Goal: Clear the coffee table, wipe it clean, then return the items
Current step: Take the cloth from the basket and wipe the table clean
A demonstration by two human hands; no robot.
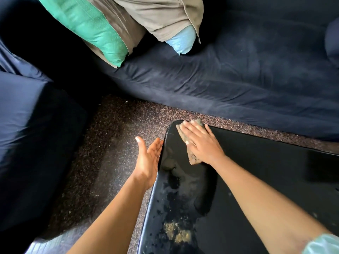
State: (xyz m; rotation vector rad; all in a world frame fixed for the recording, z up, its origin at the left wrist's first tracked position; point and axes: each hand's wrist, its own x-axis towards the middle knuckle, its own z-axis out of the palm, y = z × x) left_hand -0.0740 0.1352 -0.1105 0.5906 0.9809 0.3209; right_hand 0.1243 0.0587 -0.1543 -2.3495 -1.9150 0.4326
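The glossy black coffee table (pixel 256 180) fills the lower right of the head view, its rounded corner pointing up and left. My right hand (pixel 200 142) lies flat with straight fingers on a grey-brown cloth (pixel 192 158), pressing it onto the tabletop near that far corner. My left hand (pixel 148 158) is held open, palm up and cupped against the table's left edge, just below the tabletop level. Wet smears and a patch of yellowish crumbs (pixel 178 233) show on the tabletop near its front left edge.
A dark blue sofa (pixel 238 79) runs along the far side, with a green cushion (pixel 93 28) and a beige and light blue cushion (pixel 165 19) on it. A dark blue seat (pixel 33 134) stands at the left. Speckled brown floor (pixel 113 134) lies between them.
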